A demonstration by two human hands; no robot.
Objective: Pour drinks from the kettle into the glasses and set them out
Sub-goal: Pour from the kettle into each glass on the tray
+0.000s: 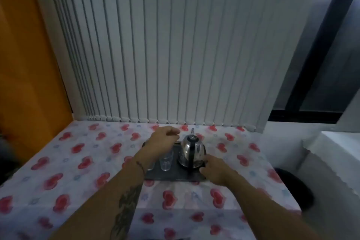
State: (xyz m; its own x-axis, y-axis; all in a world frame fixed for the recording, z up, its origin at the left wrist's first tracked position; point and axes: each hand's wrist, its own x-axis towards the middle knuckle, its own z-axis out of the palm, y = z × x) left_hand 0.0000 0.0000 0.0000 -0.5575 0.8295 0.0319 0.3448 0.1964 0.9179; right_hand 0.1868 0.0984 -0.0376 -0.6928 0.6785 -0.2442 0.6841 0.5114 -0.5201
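A shiny steel kettle (191, 151) with a black handle stands upright on the right side of a dark tray (175, 176) in the middle of the table. Clear empty glasses (165, 163) stand on the tray to the kettle's left, partly hidden by my left arm. My left hand (162, 141) hovers over the far glasses with its fingers curled loosely and nothing visibly in them. My right hand (215, 169) rests at the tray's near right corner, fingers touching the tray edge beside the kettle's base.
The table (78, 161) wears a white cloth with red hearts. White vertical blinds (175, 54) hang just behind it, an orange wall (25, 64) stands at left. A dark round bin (292, 187) and a white counter (331, 152) lie to the right.
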